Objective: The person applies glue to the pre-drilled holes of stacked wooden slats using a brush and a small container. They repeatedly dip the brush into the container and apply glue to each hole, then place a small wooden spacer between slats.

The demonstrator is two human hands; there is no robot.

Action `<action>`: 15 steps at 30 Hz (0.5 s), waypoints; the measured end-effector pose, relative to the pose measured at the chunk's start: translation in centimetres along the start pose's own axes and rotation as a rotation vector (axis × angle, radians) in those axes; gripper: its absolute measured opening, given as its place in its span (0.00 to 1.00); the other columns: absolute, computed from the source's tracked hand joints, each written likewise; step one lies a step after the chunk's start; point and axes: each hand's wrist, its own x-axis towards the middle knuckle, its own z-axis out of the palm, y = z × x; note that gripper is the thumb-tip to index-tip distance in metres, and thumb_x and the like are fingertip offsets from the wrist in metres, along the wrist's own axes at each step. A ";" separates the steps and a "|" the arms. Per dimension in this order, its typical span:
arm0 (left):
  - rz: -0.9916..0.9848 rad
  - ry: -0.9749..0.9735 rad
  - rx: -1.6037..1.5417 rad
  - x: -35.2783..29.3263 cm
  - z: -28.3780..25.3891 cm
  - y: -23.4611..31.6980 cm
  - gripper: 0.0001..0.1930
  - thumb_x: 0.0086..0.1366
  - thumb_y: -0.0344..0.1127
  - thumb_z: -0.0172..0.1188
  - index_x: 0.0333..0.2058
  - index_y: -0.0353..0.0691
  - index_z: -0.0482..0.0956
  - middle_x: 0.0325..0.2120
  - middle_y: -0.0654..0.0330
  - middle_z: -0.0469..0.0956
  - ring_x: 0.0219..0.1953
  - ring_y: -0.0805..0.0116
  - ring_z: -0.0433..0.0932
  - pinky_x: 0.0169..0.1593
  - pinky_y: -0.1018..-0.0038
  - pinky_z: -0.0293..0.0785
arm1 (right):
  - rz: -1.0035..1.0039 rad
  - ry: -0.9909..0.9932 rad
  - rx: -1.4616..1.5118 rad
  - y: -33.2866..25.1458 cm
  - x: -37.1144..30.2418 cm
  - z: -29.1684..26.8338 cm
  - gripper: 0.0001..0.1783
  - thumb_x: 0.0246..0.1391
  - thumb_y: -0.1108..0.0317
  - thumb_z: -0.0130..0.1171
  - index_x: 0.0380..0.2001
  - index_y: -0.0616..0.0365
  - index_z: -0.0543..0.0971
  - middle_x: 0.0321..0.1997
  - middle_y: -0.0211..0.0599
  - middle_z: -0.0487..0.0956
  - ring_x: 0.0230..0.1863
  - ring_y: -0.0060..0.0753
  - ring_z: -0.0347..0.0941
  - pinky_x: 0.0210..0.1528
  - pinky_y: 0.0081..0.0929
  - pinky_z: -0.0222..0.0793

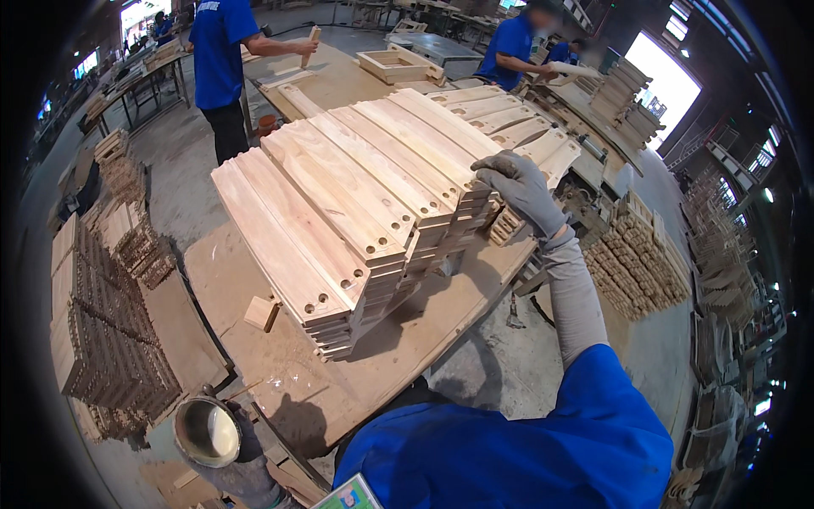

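Observation:
In the lower left, my gloved left hand [246, 467] is wrapped round a round cup [208, 431] with pale, creamy liquid inside. A thin stick shows by its rim. My right hand [524, 191], in a grey glove, reaches out with bent fingers gripping the near end of a wooden board [428, 127] on top of the stacks. These side-by-side stacks of pale boards [314, 229] rise in steps on the workbench [407, 327]. Pairs of round holes show near the boards' ends. The fingers' undersides are hidden.
A small wood block [259, 313] lies on the bench beside the stacks. More cut boards [106, 314] are piled at left, and a pile of wood pieces [636, 263] stands at right. Co-workers in blue shirts [222, 51] work at benches beyond. A wooden frame [398, 64] lies farther off.

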 end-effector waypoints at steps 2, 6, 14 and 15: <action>-0.004 0.014 0.052 0.0 0.0 -0.2 0.23 0.68 0.43 0.44 0.58 0.37 0.60 0.59 0.42 0.59 0.60 0.52 0.62 0.61 0.57 0.63 | 0.014 -0.002 0.012 0.7 0.2 -0.5 0.13 0.51 0.67 0.54 0.35 0.66 0.79 0.28 0.37 0.76 0.30 0.28 0.72 0.36 0.25 0.68; -0.017 0.012 -0.134 0.1 0.6 0.1 0.23 0.67 0.40 0.45 0.58 0.37 0.60 0.58 0.43 0.61 0.59 0.53 0.63 0.60 0.57 0.64 | 0.000 -0.049 -0.138 1.6 0.3 -0.7 0.14 0.50 0.66 0.54 0.33 0.67 0.79 0.26 0.39 0.76 0.28 0.29 0.72 0.34 0.25 0.67; 0.162 0.006 0.400 0.3 1.9 1.3 0.23 0.63 0.28 0.51 0.56 0.35 0.60 0.56 0.46 0.64 0.56 0.56 0.67 0.56 0.60 0.70 | -0.007 -0.022 -0.172 2.5 0.4 -1.0 0.14 0.50 0.65 0.54 0.32 0.66 0.79 0.26 0.40 0.77 0.28 0.29 0.73 0.34 0.24 0.67; 0.171 0.009 0.415 0.4 2.2 1.6 0.23 0.62 0.26 0.52 0.56 0.34 0.60 0.55 0.47 0.65 0.55 0.57 0.68 0.56 0.60 0.71 | 0.001 -0.019 -0.125 3.2 0.4 -1.1 0.14 0.50 0.65 0.54 0.32 0.66 0.80 0.26 0.40 0.78 0.29 0.29 0.73 0.34 0.24 0.67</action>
